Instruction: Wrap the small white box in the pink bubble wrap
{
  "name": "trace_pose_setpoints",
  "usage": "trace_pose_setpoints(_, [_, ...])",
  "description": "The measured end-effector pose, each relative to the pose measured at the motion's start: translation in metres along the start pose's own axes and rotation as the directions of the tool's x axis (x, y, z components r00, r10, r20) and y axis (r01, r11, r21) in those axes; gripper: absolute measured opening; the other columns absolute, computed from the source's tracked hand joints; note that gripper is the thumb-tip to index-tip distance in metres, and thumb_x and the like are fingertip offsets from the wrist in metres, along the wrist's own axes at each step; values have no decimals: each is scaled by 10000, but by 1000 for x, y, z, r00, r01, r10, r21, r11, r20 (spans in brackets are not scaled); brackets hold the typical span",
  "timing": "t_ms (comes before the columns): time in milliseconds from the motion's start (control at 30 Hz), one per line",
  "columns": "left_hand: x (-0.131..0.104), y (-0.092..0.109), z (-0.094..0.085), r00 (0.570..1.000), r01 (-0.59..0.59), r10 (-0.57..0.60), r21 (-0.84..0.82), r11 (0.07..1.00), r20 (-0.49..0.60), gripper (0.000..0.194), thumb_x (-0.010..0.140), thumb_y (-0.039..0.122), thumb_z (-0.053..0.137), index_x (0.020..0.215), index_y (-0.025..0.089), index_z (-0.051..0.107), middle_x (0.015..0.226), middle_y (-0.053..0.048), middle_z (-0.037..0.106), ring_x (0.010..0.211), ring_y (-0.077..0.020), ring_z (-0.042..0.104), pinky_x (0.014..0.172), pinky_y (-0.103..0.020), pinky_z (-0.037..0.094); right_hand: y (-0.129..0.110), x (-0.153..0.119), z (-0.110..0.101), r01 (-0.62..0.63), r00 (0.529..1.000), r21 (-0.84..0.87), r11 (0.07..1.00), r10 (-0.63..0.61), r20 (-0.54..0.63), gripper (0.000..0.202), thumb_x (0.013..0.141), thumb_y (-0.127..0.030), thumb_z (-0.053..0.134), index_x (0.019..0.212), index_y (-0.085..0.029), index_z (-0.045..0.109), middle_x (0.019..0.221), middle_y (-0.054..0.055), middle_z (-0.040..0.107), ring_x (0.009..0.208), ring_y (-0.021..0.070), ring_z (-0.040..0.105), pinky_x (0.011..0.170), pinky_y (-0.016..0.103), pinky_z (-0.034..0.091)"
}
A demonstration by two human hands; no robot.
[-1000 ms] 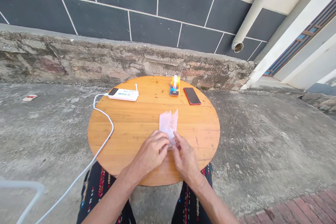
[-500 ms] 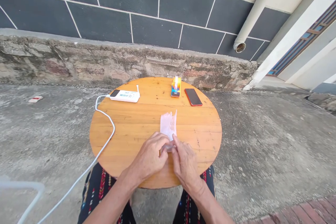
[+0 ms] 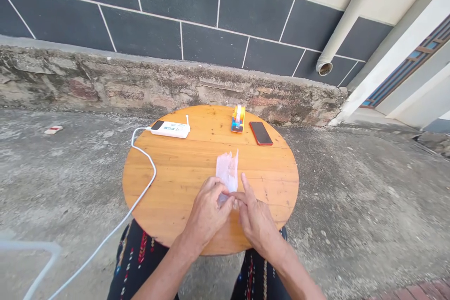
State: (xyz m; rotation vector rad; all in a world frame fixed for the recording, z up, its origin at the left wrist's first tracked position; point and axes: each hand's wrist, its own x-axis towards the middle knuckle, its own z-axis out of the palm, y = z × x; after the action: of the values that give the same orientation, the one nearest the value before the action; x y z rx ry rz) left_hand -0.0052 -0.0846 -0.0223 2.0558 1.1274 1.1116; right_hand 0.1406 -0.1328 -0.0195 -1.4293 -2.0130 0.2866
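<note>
A thin, pale pink sheet point(image 3: 227, 168) with a ragged far edge lies on the round wooden table point(image 3: 168, 173). My left hand point(image 3: 210, 204) is at its near left side, with thumb and fingers pinched on its near end. My right hand point(image 3: 253, 215) is at the near right, its index finger raised and its other fingertips meeting those of my left hand. The near end of the sheet is partly hidden behind my fingers, and whether my right hand grips it is too small to tell.
At the table's far side are a tape dispenser point(image 3: 238, 119) and a red-edged phone point(image 3: 260, 133). A white device point(image 3: 170, 129) sits at the far left, its white cable point(image 3: 153, 168) running over the left edge. A stone-based wall point(image 3: 158, 86) stands behind.
My right index finger has lifted off the sheet and points away. Both hands have moved closer together at the fingertips. The whole view has shifted slightly.
</note>
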Motion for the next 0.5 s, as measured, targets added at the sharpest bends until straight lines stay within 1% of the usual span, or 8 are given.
trace_pose_setpoints(133, [-1,-2,5,1000,0,1,58,998,-20,180,734,17,516,788,188,539,912,-26,545,915,-190,542,798,-338,459,3,0,-3,-54,998,151,987,48,38,648,913,-116,291,1483,-218,1,1095,74,663,649,160,634,590,267,522])
trace_pose_setpoints(300, [-5,-3,10,1000,-5,10,147,989,-30,177,750,22,504,805,180,560,1008,-54,546,991,-213,528,848,-368,463,7,0,-1,-102,994,281,954,88,64,611,909,-103,299,1475,-236,110,1107,59,652,513,110,573,606,266,519])
trace_pose_setpoints(333, [-5,-3,10,1000,-14,19,169,986,-25,175,755,22,502,797,178,567,1024,-58,550,1004,-218,523,857,-374,462,9,0,-1,-112,993,297,948,99,59,588,911,-100,299,1464,-238,158,1092,53,656,507,104,568,614,264,516])
trace_pose_setpoints(400, [-5,-3,10,999,-39,41,209,977,-5,173,761,19,501,778,175,575,1024,-60,568,1001,-224,523,861,-382,465,13,1,-3,-134,991,303,943,135,18,499,922,-122,322,1408,-233,299,1050,40,663,527,101,574,628,256,509])
trace_pose_setpoints(467, [-3,-1,8,998,-66,62,240,969,27,168,765,20,504,750,172,574,1007,-59,586,976,-225,527,846,-383,473,20,5,-6,-147,985,258,955,166,-52,376,934,-172,377,1301,-221,441,993,29,667,582,111,591,642,248,497])
trace_pose_setpoints(500, [-3,-1,7,997,-79,70,251,965,45,168,768,20,504,738,170,573,1001,-59,592,964,-224,529,840,-382,477,24,7,-8,-144,983,215,966,165,-82,329,934,-191,404,1252,-216,487,968,26,666,619,120,601,654,246,490])
